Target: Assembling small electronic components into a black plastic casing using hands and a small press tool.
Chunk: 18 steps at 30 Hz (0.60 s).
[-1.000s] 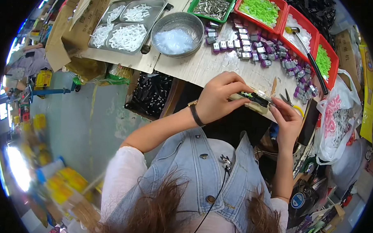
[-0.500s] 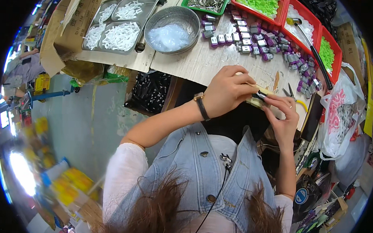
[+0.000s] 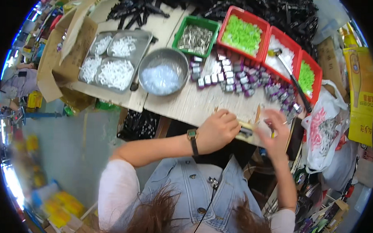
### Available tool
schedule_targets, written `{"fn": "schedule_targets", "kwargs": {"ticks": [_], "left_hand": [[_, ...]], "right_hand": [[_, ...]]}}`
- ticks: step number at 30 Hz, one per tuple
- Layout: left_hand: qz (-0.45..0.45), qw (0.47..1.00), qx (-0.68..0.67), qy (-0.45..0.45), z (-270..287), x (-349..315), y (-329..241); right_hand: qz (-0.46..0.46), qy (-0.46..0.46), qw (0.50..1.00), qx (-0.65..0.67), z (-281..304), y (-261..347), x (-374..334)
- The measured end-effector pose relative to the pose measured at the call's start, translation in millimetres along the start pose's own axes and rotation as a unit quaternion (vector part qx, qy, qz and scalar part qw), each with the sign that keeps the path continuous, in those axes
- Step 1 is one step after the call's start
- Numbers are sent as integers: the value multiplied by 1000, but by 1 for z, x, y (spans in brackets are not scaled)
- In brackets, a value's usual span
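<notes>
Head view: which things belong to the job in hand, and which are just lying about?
Probably the job's:
- dark piece between left hand and right hand
- purple-and-silver blocks
- bright green pieces

Probably lying about:
- white plastic bag
- yellow packaging
- cardboard box

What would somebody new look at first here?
Probably the bright green pieces in red trays on the right of the bench. Purple-and-silver blocks crowd in front of them, with a round metal bowl further left. Nearest, a blurry right hand is beside the curled left hand.
</notes>
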<state>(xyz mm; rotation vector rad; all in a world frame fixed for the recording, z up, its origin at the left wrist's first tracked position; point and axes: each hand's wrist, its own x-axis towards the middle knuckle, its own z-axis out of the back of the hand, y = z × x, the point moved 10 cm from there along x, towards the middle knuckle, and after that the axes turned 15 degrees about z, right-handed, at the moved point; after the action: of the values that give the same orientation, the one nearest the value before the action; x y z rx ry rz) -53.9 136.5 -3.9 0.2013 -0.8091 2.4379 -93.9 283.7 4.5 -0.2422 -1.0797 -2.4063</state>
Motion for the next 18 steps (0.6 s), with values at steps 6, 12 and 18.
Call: {"fn": "schedule_targets", "kwargs": {"ticks": [6,12,18], "left_hand": [[62,994,-91,-21,15,1,14],[247,896,-254,-268,64,-74,42],[271,881,-182,-343,85,-74,60]], "right_hand": [[63,-69,971,-219,82,-122,246],[43,100,904,-412,72,-326,342],[55,16,925,-375,91,-283,336]]}}
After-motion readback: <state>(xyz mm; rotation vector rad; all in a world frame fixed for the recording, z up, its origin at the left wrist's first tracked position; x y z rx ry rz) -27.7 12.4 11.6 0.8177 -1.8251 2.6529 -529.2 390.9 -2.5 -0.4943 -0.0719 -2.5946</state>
